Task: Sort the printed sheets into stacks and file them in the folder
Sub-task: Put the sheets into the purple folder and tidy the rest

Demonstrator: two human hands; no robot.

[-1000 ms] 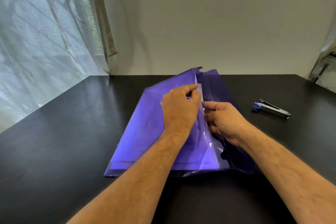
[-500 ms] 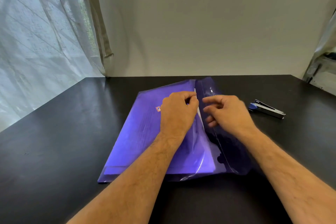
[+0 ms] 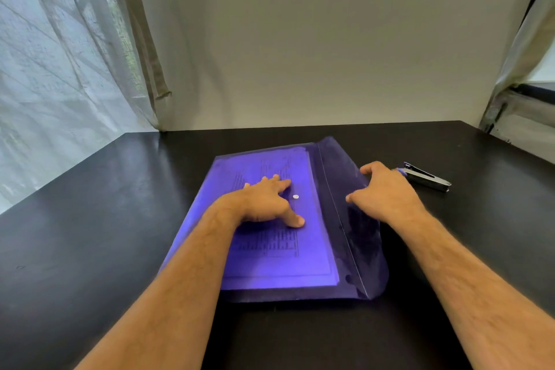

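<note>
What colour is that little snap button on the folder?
White, a small round snap button on the purple folder; the head view shows it best.

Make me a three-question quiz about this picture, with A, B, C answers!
1. Where is the stapler?
A. On the folder
B. On the table, right of the folder
C. In a hand

2. What colour is the folder?
A. Purple
B. Red
C. Green

3. What is the left hand doing?
A. Holding the stapler
B. Pointing up
C. Pressing flat on the folder

Answers:
1 B, it lies on the black table beyond the right hand.
2 A, the see-through plastic is purple.
3 C, its fingers are spread on the folder over the sheets.
</note>
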